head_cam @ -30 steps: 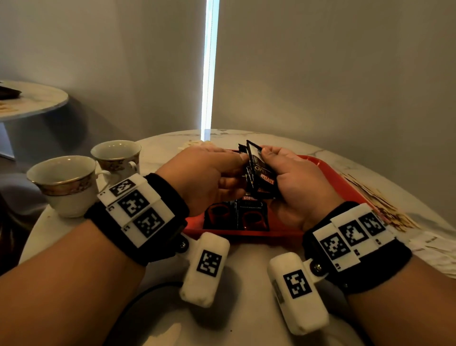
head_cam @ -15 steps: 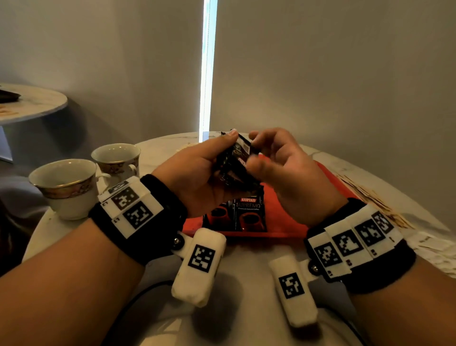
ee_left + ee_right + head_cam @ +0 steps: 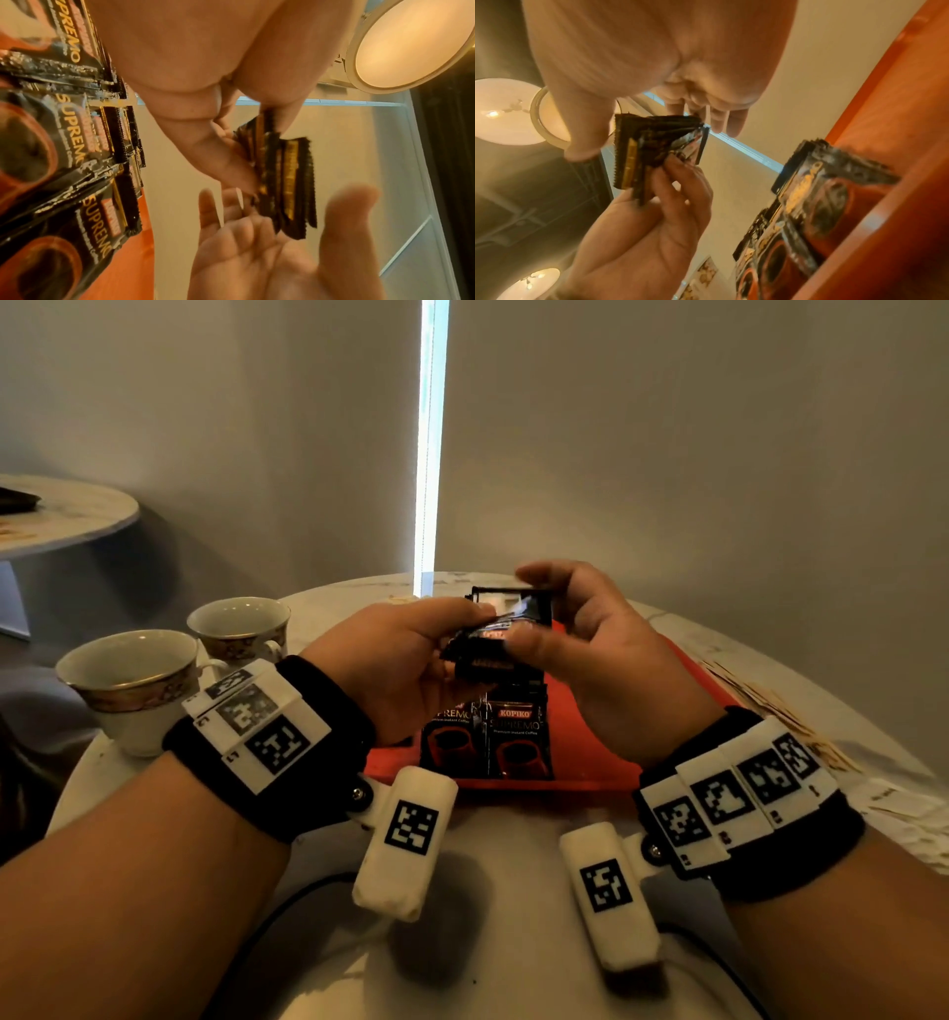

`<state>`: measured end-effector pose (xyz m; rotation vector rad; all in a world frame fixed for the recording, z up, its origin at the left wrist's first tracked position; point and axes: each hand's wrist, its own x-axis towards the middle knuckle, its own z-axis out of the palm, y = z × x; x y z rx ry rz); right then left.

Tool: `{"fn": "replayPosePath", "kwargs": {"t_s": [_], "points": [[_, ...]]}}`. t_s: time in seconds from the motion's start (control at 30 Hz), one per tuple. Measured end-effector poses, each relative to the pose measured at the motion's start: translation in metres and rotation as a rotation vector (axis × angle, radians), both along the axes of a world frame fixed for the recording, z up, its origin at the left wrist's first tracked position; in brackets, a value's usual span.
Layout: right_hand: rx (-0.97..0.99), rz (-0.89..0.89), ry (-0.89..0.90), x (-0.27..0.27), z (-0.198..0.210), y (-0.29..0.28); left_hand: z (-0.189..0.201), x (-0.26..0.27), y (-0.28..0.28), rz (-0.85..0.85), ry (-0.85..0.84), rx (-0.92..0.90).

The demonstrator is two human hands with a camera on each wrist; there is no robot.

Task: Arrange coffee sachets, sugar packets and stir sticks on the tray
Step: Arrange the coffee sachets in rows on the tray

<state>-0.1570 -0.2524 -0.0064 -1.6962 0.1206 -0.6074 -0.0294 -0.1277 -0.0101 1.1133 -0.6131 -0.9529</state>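
Note:
My left hand (image 3: 457,644) holds a small stack of black coffee sachets (image 3: 495,634) above the red tray (image 3: 606,752), thumb on top and fingers (image 3: 226,162) underneath. The right hand (image 3: 529,608) pinches the stack's top sachet (image 3: 687,142), with its thumb at the near edge and its fingers curled over the far edge. Several more sachets (image 3: 488,737) lie in rows at the tray's near left, printed face up. Wooden stir sticks (image 3: 760,706) lie on the table right of the tray. Pale packets (image 3: 904,809) show at the far right edge.
Two gold-rimmed cups (image 3: 133,680) (image 3: 241,629) stand on the round marble table (image 3: 513,942) left of the tray. A second round table (image 3: 67,516) stands at the far left. A grey wall rises just behind the table.
Both hands rose from just over the tray with the stack. The stack turned from upright to nearly flat, and the right hand moved from gripping its side to pinching the top sachet.

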Motion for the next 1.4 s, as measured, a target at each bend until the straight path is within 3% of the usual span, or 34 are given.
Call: {"fn": "replayPosePath", "kwargs": {"t_s": [0.07,0.13,0.43,0.57,0.67,0.77,1.07,1.23,1.4], "points": [[0.346,-0.016,-0.063,0.006,0.0,0.003,-0.001,0.002,-0.001,0.011,-0.021,0.018],[0.521,0.03,-0.037,0.009,0.0,0.008,-0.002,0.003,-0.002,0.013,-0.084,0.044],[0.503,-0.009,0.01,0.007,0.001,0.014,0.0,0.0,-0.004,0.185,-0.188,0.016],[0.529,-0.04,0.027,0.007,0.001,0.013,0.007,0.008,0.006,0.006,-0.242,-0.074],[0.526,-0.047,0.035,0.006,0.0,0.013,0.006,0.01,0.009,-0.139,-0.395,0.031],[0.538,-0.051,0.05,0.008,-0.002,0.013,0.005,0.008,0.01,-0.098,-0.536,0.136],[0.66,0.04,0.034,0.011,-0.008,0.001,0.005,0.011,0.012,0.072,-0.526,0.015],[0.697,0.058,0.019,0.013,-0.012,-0.006,0.007,0.026,0.012,0.428,-0.32,-0.12],[0.685,0.011,0.03,0.014,-0.017,-0.017,0.009,0.061,0.022,0.506,-0.137,-0.126]]}}
